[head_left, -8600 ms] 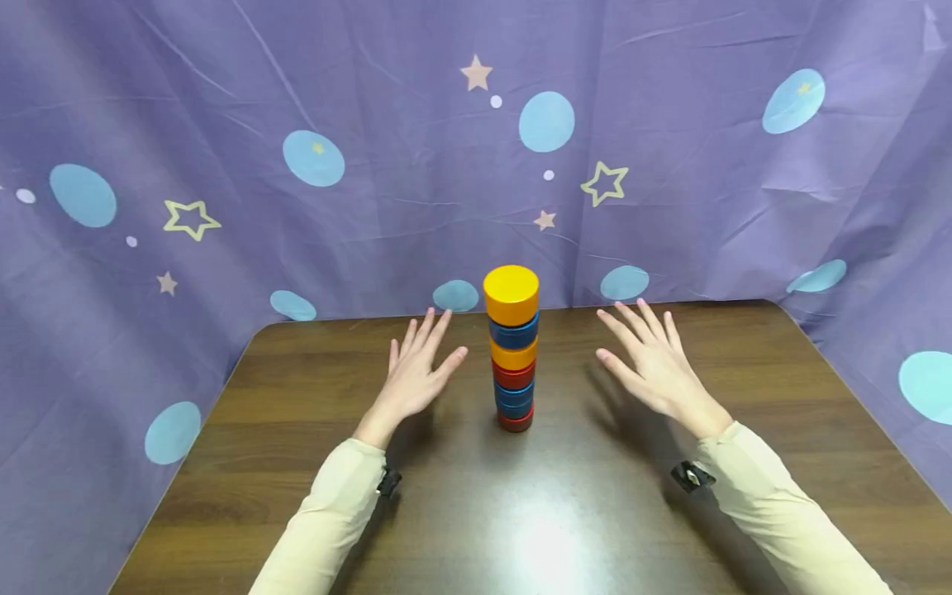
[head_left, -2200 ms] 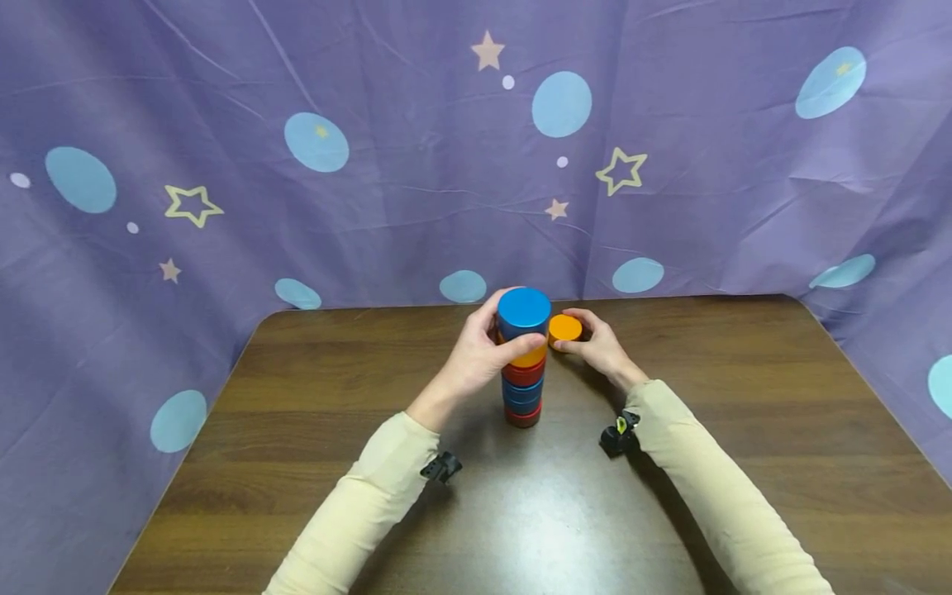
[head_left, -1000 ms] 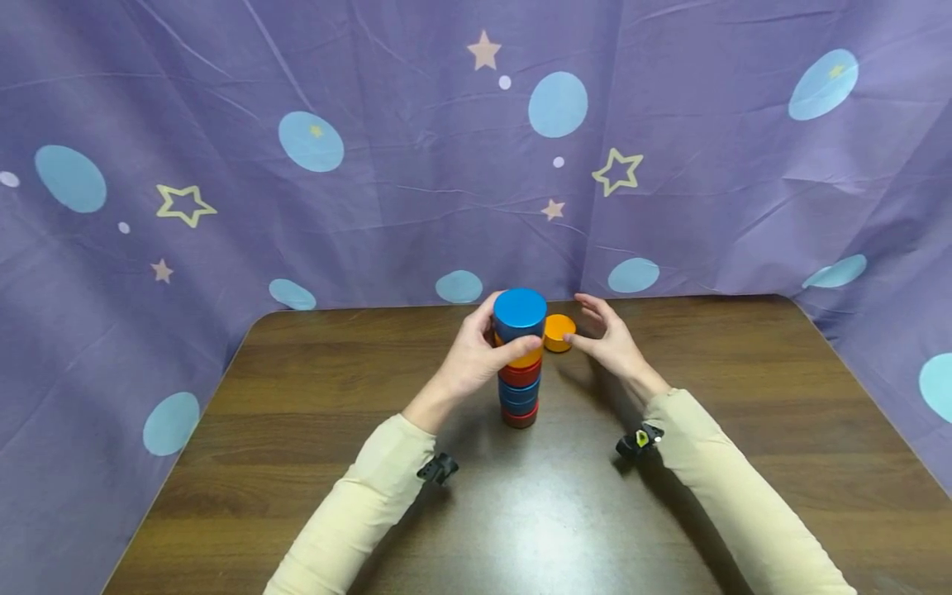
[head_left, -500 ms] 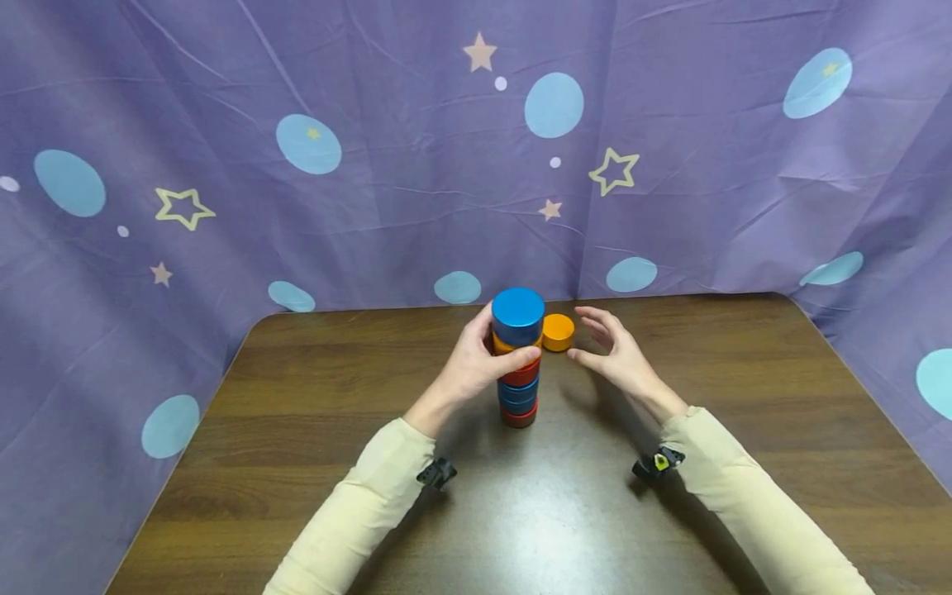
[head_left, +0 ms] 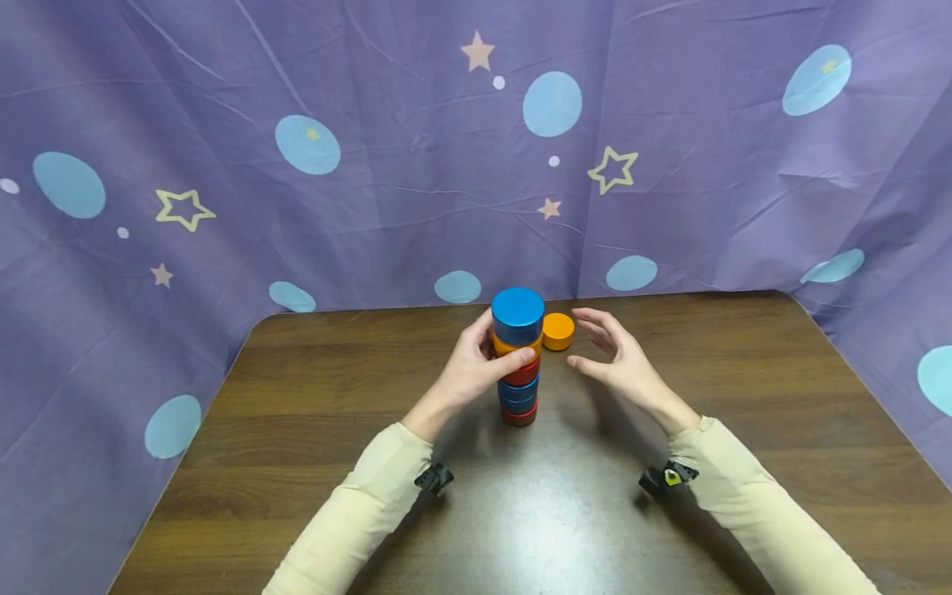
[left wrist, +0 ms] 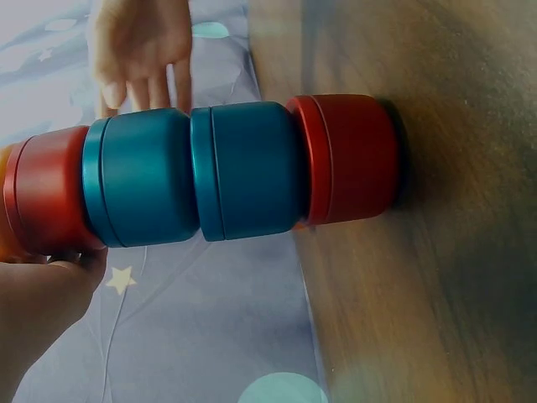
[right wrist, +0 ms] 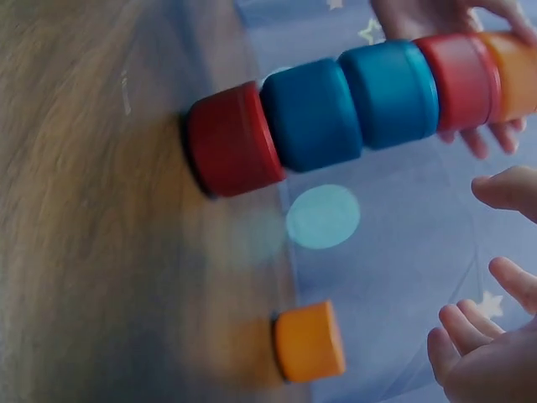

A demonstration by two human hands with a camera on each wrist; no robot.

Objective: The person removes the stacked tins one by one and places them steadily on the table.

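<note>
In the head view a stack of round lidded canisters (head_left: 518,395) stands upright mid-table. From the top it runs blue, orange, red, two blues, red. My left hand (head_left: 470,369) grips it from the left at the orange and red canisters (right wrist: 457,81), thumb across the front and fingers behind. A separate orange canister (head_left: 558,331) rests on the table just behind and right of the stack, also visible in the right wrist view. Apart from both, my right hand (head_left: 626,365) is held to the right with fingers spread and lightly bent, nothing in it.
The wooden table (head_left: 297,487) ends close behind the lone orange canister. A purple curtain (head_left: 416,182) with stars and blue ovals hangs at the table's far edge and along the sides. Each wrist carries a small black camera (head_left: 435,478).
The orange canister once on top of the stack now sits on the table behind it. My right hand let it go and drew back right. My left hand slid slightly down the stack.
</note>
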